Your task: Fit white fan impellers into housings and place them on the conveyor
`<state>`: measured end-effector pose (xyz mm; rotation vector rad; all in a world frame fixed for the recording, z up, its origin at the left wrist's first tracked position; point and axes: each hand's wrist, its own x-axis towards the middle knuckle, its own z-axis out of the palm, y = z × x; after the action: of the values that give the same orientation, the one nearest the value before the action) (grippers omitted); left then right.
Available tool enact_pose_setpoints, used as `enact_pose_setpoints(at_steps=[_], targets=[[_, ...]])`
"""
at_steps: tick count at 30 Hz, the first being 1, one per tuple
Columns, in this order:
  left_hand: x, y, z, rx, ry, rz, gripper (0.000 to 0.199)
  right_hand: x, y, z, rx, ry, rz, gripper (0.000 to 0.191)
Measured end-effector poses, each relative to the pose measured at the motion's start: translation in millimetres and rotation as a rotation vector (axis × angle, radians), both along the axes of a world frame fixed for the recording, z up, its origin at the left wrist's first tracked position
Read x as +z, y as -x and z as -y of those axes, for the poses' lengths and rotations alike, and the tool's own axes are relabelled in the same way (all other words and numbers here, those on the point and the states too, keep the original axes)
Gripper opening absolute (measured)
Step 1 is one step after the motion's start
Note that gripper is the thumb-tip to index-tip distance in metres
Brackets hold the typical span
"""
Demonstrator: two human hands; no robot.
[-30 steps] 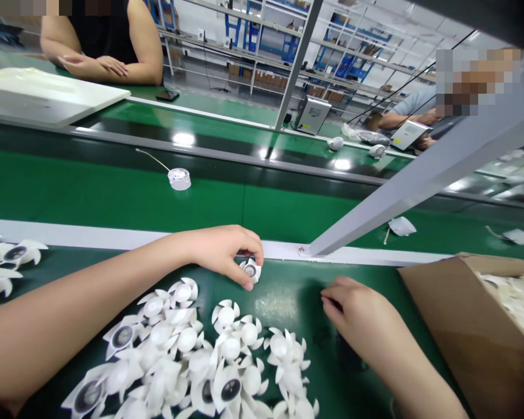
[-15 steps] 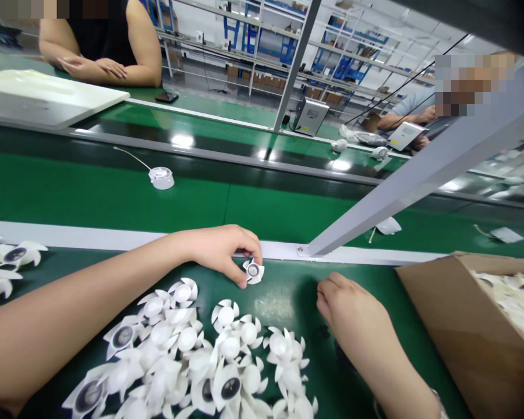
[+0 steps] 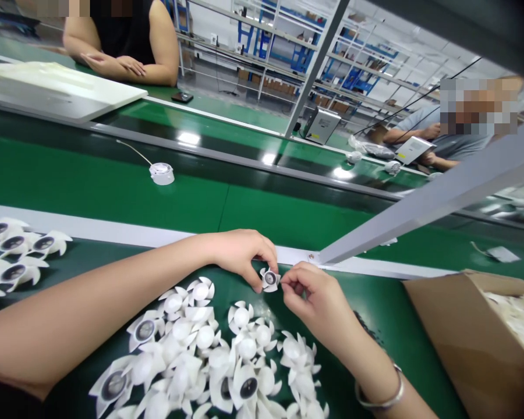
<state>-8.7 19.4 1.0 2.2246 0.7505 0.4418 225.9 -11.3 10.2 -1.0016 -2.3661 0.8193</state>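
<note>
while the left hand (image 3: 240,259) pinches a white plastic fan (image 3: 269,279), the right hand (image 3: 314,297) curls narrow just beside it.

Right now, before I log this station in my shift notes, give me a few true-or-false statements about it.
The left hand holds a small white fan, with the right hand's fingertips at its edge: true.
The right wrist is bare: false, it wears a metal bangle.
The cardboard box holds pale pieces: true.
The heap of fans lies on a wooden bench: false, on a dark green surface.
The person across the belt holds a phone: false, their hands rest together and it lies on the bench.
</note>
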Motion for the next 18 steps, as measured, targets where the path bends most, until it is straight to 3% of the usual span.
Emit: enact_pose_setpoints(at_steps=[7,14,18], targets=[[-2.9,0,-1,-0.005,-0.042,-0.023,0.035,-9.7,17,-9,0.079,-0.124,0.090,0.012],[-3.7,1,-1,0.011,-0.047,-0.028,0.034,-5.2,19,-9,0.075,-0.080,0.193,0.012],[-3.7,1,-1,0.001,-0.045,-0.029,0.034,-7.1,20,-8,0.066,-0.136,0.244,0.011]])
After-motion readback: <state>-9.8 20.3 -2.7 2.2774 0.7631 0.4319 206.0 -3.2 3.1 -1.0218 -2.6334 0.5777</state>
